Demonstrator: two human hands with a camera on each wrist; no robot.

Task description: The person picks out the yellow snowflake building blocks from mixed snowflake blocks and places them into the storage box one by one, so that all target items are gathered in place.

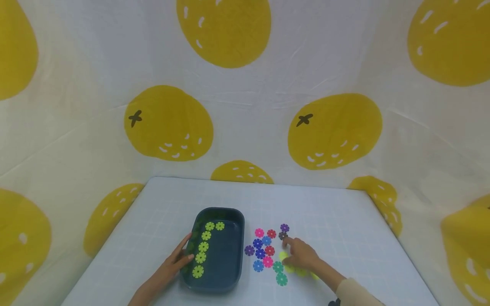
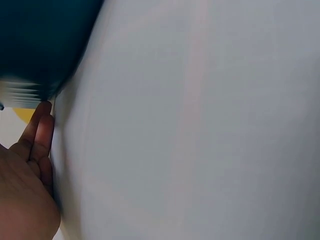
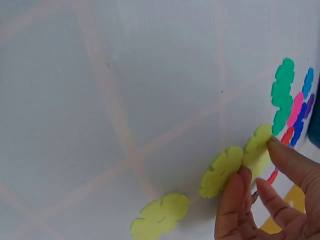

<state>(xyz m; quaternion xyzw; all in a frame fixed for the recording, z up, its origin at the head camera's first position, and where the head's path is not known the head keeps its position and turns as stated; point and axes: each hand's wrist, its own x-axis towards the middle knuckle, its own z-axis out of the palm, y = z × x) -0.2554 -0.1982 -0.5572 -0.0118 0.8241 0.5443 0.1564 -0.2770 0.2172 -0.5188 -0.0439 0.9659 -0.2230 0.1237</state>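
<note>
My left hand (image 1: 174, 263) grips the left rim of a dark blue tray (image 1: 229, 276), thumb over the edge and fingers along the outer wall. In the left wrist view, its fingers (image 2: 44, 132) lie against the tray's underside corner. Several yellow-green notched plastic discs (image 1: 203, 246) lie in the tray, in a bent row. My right hand (image 1: 302, 255) reaches over loose discs, thumb and index finger spread. Its index fingertip is close to a black disc (image 1: 283, 235). The thumb tip meets the edge of a yellow-green disc (image 3: 257, 141), with another yellow-green disc (image 3: 222, 171) beside the other fingers.
Between tray and right hand lie several discs: pink (image 1: 259, 232), red (image 1: 271, 233), dark blue (image 1: 260, 253), light blue (image 1: 258, 266), purple (image 1: 249, 250) and green (image 1: 281, 279). A pale cloth covers the table (image 1: 329, 212). Fruit-printed curtains (image 1: 249, 114) stand behind and at both sides.
</note>
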